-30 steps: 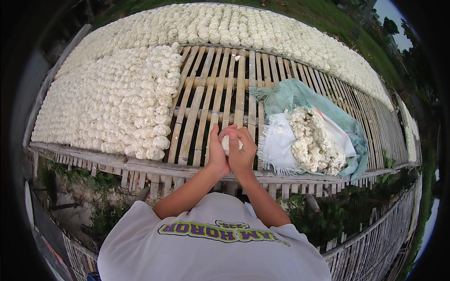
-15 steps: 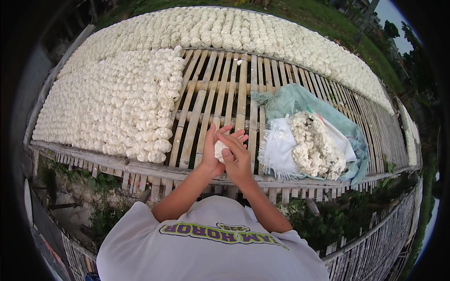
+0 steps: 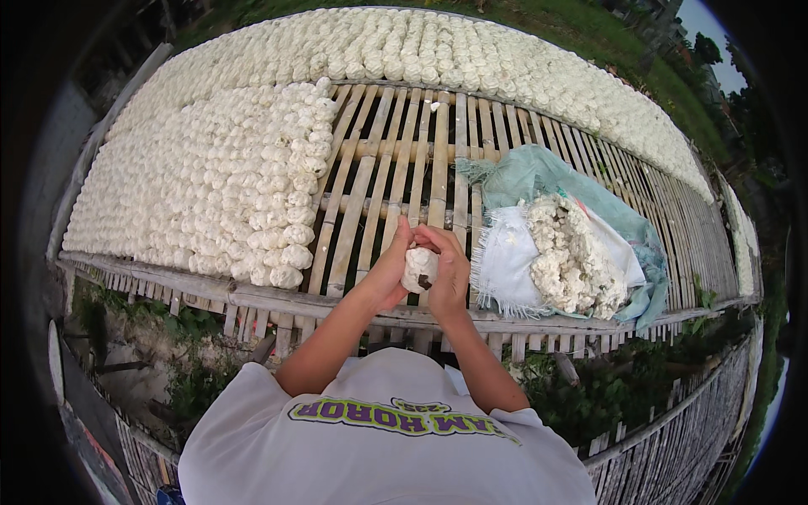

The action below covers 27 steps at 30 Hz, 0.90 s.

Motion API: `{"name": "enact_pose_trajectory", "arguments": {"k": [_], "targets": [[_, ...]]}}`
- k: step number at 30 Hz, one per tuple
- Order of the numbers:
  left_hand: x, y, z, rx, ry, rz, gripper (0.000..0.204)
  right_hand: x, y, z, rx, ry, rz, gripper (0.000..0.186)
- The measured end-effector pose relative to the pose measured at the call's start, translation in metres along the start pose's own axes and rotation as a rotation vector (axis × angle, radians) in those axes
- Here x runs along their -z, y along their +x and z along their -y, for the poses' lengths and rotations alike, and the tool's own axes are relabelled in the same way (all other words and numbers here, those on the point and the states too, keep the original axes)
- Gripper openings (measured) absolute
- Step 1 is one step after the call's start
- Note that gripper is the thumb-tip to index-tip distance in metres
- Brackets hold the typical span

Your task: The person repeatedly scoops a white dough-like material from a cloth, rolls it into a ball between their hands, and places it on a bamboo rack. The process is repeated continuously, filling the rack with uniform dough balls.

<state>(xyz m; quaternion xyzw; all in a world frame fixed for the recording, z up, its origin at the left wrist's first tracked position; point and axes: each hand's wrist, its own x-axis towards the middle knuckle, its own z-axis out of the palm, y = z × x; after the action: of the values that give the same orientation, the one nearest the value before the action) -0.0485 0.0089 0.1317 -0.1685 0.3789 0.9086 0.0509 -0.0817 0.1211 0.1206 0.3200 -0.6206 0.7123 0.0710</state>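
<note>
Both my hands are cupped together over the near edge of a bamboo slat rack [image 3: 396, 168]. Between them is a white lump [image 3: 418, 268] of soft, crumbly material. My left hand [image 3: 389, 271] presses it from the left and my right hand [image 3: 450, 273] from the right. To the right of my hands lies an open sack [image 3: 539, 177], green outside and white inside, holding a heap of the same white material [image 3: 572, 261]. To the left, many white shaped balls [image 3: 210, 185] lie in tight rows on the rack.
More white balls [image 3: 505, 67] fill the far edge of the rack in a long band. Bare bamboo slats run between the rows and the sack. Green plants [image 3: 177, 379] and ground lie below the rack's near rail.
My hands have kept turning and pressing the white lump, shifting slightly nearer the rack's near edge. More of the lump shows between my palms now.
</note>
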Motion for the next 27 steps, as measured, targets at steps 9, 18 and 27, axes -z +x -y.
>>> {"name": "enact_pose_trajectory", "arguments": {"k": [9, 18, 27], "targets": [[-0.007, 0.001, 0.013, 0.012, -0.327, -0.060, 0.067, 0.004, 0.012, 0.012, -0.074, -0.084, 0.079, 0.027], [0.010, 0.010, 0.016, -0.032, -0.380, -0.195, 0.056, 0.018, -0.002, 0.025, 0.274, -0.670, 0.151, 0.026], [0.029, 0.012, 0.009, -0.081, -0.379, -0.274, 0.057, 0.019, -0.019, -0.010, -0.217, -0.009, -0.031, 0.007]]}}
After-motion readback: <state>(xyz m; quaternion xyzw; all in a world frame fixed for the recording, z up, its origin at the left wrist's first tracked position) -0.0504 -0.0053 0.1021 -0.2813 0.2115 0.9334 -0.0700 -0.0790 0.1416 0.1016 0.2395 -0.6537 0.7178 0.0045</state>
